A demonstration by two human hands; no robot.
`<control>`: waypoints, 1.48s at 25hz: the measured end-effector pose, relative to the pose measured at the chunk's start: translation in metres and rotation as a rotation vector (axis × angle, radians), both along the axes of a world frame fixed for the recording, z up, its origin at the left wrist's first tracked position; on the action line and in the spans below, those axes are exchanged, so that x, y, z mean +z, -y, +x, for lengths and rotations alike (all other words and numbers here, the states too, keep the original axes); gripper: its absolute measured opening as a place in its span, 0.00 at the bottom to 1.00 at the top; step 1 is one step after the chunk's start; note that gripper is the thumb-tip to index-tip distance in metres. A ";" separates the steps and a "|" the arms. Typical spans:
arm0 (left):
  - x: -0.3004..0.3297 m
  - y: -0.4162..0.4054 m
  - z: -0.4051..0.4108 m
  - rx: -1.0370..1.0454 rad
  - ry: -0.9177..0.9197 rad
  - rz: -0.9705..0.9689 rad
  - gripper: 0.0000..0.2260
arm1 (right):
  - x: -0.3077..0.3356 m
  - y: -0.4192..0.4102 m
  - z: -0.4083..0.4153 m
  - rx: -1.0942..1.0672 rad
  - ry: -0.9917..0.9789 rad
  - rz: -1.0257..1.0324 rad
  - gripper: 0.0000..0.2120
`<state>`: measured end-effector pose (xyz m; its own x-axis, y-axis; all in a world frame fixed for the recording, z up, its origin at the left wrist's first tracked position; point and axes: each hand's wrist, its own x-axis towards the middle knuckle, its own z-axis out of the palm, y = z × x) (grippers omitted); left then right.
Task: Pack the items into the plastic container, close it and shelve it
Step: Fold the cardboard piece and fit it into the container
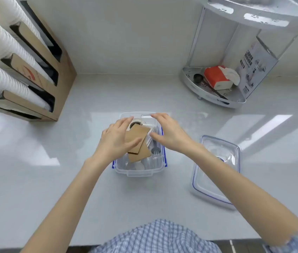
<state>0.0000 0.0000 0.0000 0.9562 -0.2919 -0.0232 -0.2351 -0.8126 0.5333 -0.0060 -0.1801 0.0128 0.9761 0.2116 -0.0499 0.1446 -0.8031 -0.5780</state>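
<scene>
A clear plastic container point(139, 171) with blue clips stands open on the counter in front of me. Inside lie brown cardboard cup sleeves point(138, 141), a roll of tape point(135, 123), a dark plastic fork point(156, 149) and white lids. My left hand point(116, 138) rests on the sleeves with its fingers spread, thumb lying across the top sleeve. My right hand point(170, 133) hovers over the container's right side, fingers apart and holding nothing. The clear lid point(215, 170) with a blue seal lies flat on the counter to the right.
A cardboard dispenser point(40, 70) with stacks of white cups stands at the back left. A white corner shelf rack point(215, 95) at the back right holds a red tissue pack point(215, 76) and a box. The wall runs behind the grey counter.
</scene>
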 end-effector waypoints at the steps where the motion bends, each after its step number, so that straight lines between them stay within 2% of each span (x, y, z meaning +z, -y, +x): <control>1: -0.001 -0.001 -0.001 -0.002 0.004 0.017 0.29 | -0.002 -0.001 0.000 0.020 -0.012 0.001 0.27; 6: -0.014 -0.007 -0.006 -0.077 -0.055 0.117 0.27 | -0.015 -0.009 -0.009 0.163 -0.111 -0.007 0.32; 12: -0.025 -0.014 -0.011 -0.172 -0.125 0.241 0.28 | -0.026 -0.013 -0.016 0.243 -0.199 -0.138 0.38; 16: -0.032 -0.016 -0.014 -0.217 -0.131 0.314 0.27 | -0.030 -0.017 -0.019 0.210 -0.187 -0.165 0.30; 18: -0.035 -0.015 -0.015 -0.185 -0.087 0.288 0.26 | -0.030 -0.019 -0.019 0.193 -0.152 -0.165 0.24; 24: -0.021 -0.011 -0.009 -0.022 0.091 -0.016 0.16 | -0.024 -0.017 -0.018 0.066 0.070 0.082 0.13; 28: 0.003 -0.002 -0.004 -0.020 0.169 -0.281 0.12 | -0.005 -0.017 -0.007 -0.097 0.224 0.297 0.09; 31: 0.017 0.003 -0.002 0.034 0.051 -0.551 0.09 | 0.013 -0.017 0.001 -0.177 0.229 0.469 0.07; 35: 0.028 0.008 -0.005 0.124 -0.244 -0.988 0.08 | 0.026 -0.010 0.006 -0.267 0.078 0.727 0.05; 37: 0.030 0.008 -0.006 0.152 -0.334 -1.083 0.07 | 0.026 -0.008 0.005 -0.315 0.002 0.846 0.06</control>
<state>-0.0060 -0.0084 0.0296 0.9767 -0.1952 -0.0897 0.1116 0.1045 0.9882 -0.0012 -0.1717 0.0389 0.9949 -0.1006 0.0031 -0.0083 -0.1123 -0.9936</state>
